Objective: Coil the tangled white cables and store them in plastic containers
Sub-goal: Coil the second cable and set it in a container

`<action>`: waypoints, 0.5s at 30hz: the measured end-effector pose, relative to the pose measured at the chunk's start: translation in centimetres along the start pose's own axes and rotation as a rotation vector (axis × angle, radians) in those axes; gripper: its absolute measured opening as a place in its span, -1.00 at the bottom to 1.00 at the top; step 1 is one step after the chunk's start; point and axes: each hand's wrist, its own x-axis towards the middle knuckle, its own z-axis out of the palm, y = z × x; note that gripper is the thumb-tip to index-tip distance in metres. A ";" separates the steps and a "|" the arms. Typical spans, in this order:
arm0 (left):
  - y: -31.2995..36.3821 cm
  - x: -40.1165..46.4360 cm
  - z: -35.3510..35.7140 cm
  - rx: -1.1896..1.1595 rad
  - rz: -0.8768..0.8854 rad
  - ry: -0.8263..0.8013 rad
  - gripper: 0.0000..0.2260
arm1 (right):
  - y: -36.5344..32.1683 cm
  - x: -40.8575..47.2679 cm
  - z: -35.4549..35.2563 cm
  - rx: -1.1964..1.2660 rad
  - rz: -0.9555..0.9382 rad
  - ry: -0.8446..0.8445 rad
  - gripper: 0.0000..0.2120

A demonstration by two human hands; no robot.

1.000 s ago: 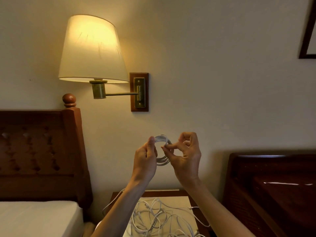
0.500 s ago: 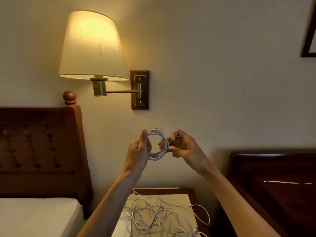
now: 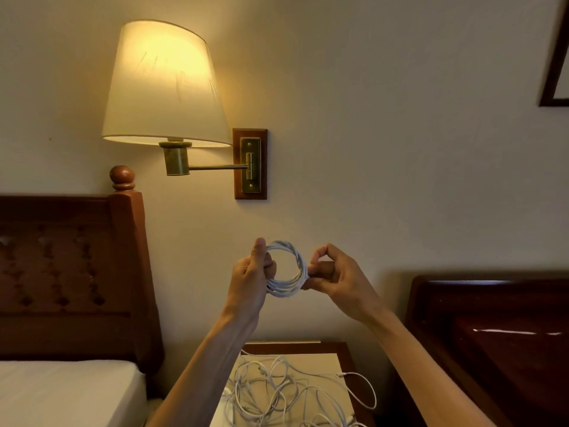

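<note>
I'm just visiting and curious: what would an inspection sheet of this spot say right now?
Surface: nightstand, wooden rim, pale top.
Job's things: white cable coil, held up in the air; no plastic containers seen.
Clutter: nothing seen.
Grippers: left hand grips the coil's left side; right hand pinches its right side.
Cables: tangled white cables lie loose on the nightstand.
Surroundings: lit wall lamp, bed headboard, dark wooden furniture.
</note>
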 end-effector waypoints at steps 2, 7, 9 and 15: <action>-0.8 0.2 0.0 0.035 -0.009 0.034 -0.58 | 0.0 -0.3 0.2 0.056 0.027 -0.056 -0.73; -2.5 -0.1 -0.1 -0.035 -0.103 -0.032 -0.60 | 0.3 -1.1 2.0 0.032 0.029 0.100 -0.76; -2.7 -0.4 -0.4 -0.043 -0.111 -0.128 -0.65 | 0.8 -1.2 2.1 0.089 0.042 0.171 -0.82; -4.2 -0.7 -2.1 0.065 0.003 -0.137 -0.81 | 2.0 -1.2 1.8 0.079 0.059 0.278 -0.87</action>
